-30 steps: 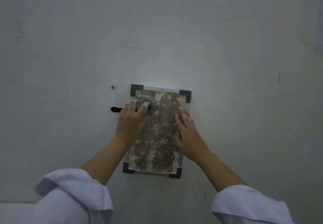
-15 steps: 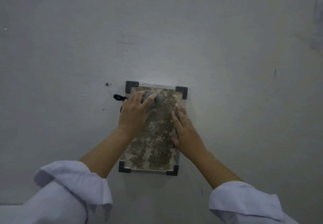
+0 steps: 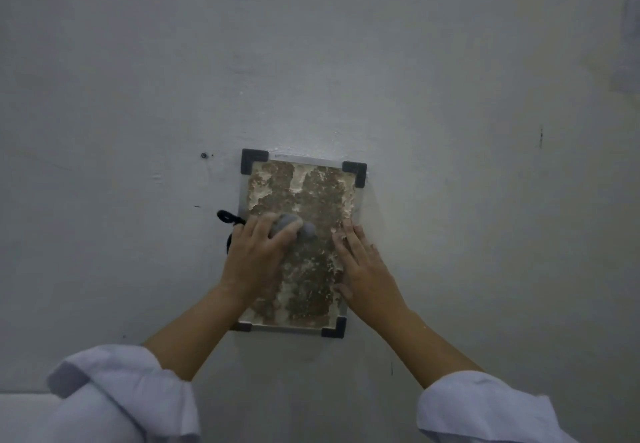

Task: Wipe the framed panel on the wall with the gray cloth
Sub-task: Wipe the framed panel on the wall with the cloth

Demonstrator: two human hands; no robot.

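A framed panel [image 3: 311,193] hangs on the wall, with a silver rim, dark corner caps and a mottled brown and cream surface. My left hand [image 3: 254,255] grips a bunched gray cloth [image 3: 294,226] and presses it against the panel's left middle. Only part of the cloth shows past my fingers. My right hand [image 3: 363,269] lies flat with straight fingers on the panel's right edge, about halfway down.
A black cord loop [image 3: 227,217] hangs at the panel's left edge, beside my left hand. A small dark screw [image 3: 204,155] sits in the gray wall up and left of the frame. White sleeves cover both forearms at the bottom.
My left hand has slid the cloth down from the panel's upper left corner to its middle, uncovering the top. The right hand has stayed on the right edge.
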